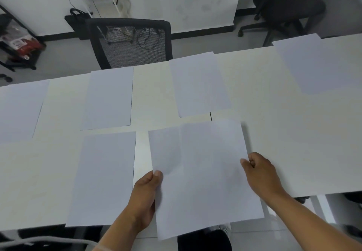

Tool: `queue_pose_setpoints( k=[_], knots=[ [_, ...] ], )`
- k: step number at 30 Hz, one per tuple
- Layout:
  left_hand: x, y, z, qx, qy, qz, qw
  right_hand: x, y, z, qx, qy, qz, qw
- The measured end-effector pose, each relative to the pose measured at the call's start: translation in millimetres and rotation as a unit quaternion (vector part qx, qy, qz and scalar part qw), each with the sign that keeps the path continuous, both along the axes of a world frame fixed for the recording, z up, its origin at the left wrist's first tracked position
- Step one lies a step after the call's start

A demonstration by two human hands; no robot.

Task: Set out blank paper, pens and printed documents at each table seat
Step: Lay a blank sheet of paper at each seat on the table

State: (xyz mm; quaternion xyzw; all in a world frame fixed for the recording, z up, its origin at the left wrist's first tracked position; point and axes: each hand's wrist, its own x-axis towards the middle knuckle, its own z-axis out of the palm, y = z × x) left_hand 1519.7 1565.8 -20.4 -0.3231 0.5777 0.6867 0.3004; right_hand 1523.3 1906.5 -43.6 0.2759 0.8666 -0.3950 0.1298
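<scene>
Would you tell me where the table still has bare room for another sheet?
Widest bare patch: the table right of the held sheets, below the far-right sheet. Crowded left of there: the laid sheets leave only narrow strips between them.

The widest bare stretch of table (pixel 284 137) lies at centre right of the frame, between the far sheets and the near edge. Narrow bare strips run between the 5 flat sheets (pixel 109 98) on the left; only a mesh chair (pixel 133 43) rises behind the far edge
</scene>
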Motion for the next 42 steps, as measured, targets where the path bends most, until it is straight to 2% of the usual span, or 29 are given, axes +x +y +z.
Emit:
queue_pose_setpoints(
  k=[14,29,42],
  knots=[
    [-13,-22,11,-0.030,0.007,0.022,0.999,-19,27,-10,0.081,-0.072,-0.033,0.994],
    [-11,-47,16,-0.018,-0.004,0.063,0.998,-24,30,-8,0.132,-0.070,-0.019,0.989],
    [-8,-41,24,-0.005,-0.018,0.034,0.999,-23,22,-9,0.150,-0.088,-0.030,0.984]
  ],
)
